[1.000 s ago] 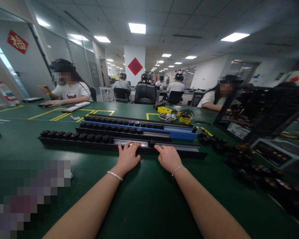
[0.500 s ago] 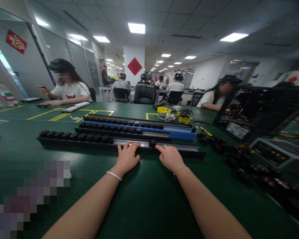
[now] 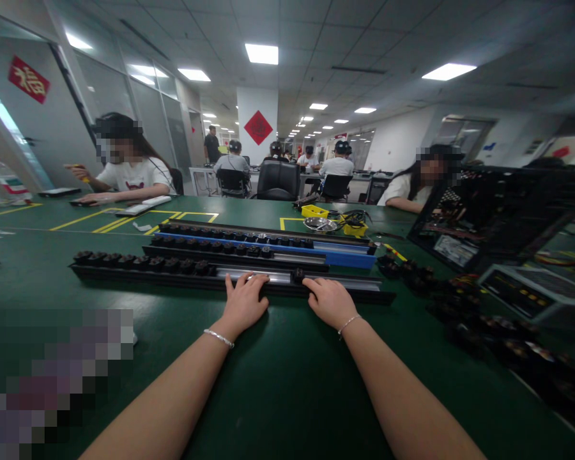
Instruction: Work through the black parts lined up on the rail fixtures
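A long black rail [image 3: 134, 273] lies across the table before me. A row of black socket modules [image 3: 127, 260] fills its left part, and a bare silvery channel shows further right. My left hand [image 3: 245, 299] rests on the rail's front edge with its fingers spread over the channel, holding no module. One lone black socket module [image 3: 298, 275] sits in the channel between my hands. The fingertips of my right hand [image 3: 332, 300] are on that module's right side; the thumb is lower, by the rail's front, and the exact grip is partly hidden.
Behind are another module-filled black rail [image 3: 196, 249] and a blue rail [image 3: 349, 258]. Loose black modules [image 3: 464, 306] are heaped at right, near a power supply unit [image 3: 536, 294] and an open computer case [image 3: 489, 217]. A metal dish [image 3: 320, 224] stands further back. People sit across the table.
My right hand and the lone module have shifted slightly to the right along the rail. My left hand has stayed in place.
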### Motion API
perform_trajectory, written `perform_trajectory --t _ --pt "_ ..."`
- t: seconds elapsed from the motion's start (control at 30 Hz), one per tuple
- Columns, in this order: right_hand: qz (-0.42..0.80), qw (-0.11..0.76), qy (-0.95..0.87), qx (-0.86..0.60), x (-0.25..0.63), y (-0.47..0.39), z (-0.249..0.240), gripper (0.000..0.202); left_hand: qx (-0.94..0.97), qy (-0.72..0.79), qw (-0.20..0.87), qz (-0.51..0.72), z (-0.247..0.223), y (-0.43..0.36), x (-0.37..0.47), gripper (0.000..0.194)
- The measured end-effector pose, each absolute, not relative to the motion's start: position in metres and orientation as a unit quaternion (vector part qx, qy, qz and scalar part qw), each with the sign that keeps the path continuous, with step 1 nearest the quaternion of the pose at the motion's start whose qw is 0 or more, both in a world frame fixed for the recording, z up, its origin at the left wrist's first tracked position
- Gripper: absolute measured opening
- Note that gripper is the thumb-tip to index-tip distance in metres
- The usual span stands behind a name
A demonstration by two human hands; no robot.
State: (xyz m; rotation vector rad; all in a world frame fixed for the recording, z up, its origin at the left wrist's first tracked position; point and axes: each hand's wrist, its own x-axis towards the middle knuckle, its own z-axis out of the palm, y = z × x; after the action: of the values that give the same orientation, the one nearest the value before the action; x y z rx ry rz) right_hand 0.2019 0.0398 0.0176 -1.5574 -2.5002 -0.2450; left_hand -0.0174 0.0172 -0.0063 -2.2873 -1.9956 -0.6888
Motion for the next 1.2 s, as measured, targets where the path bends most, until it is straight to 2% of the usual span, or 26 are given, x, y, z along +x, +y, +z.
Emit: perform_trajectory --t 0.63,1.2 --pt "-0.082 0.104 -0.839 -0.528 0.209 0.043 0.019 0.036 -0.733 -0.643 0.02 -0.221 -0.008 0.018 -0.017 0.047" --pt "-0.093 0.152 -0.834 -0.522 0.213 0.046 0.016 0.032 -0.741 -0.623 0.014 -0.248 -0.011 0.019 -0.02 0.046"
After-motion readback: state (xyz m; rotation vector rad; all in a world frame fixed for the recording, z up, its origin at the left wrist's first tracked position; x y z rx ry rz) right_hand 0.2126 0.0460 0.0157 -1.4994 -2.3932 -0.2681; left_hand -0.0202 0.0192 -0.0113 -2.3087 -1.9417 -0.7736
